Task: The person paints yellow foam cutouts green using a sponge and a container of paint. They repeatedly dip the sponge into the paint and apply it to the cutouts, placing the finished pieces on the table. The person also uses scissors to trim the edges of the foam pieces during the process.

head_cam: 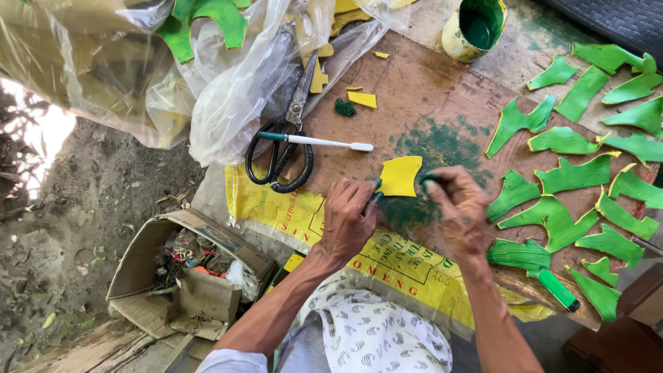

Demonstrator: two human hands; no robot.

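So we're looking down at a worn brown wooden board surface [428, 90] smeared with dark green paint in the middle, sitting outdoors over bare dirt ground [76, 221]. A yellow woven plastic sack [276, 204] is spread under the near edge of it.

Our left hand [349, 220] is closed around the yellow curvy-cut sheet piece [399, 176], pinching its lower left edge and holding it flat just above the paint stain. Our right hand [461, 207] has its fingers curled shut on something small and dark green touching that piece's right edge, probably a paint dauber, but it's mostly hidden in the grip.

To the right, loads of green-painted curvy cut pieces [573, 176] lie spread out flat, close together, a few showing yellow edges. A green-handled brush [535, 266] rests by the near right edge. Behind the hands there's a white toothbrush with a green end [318, 141] lying across black-handled metal scissors [286, 138], plus small yellow scraps [362, 99]. A paint-stained tin can with green paint [475, 26] stands at the far edge.

Crinkly clear plastic bags [228, 90] are piled on the left, with more green shapes inside. Down on the dirt sits a torn cardboard box of junk [186, 269].
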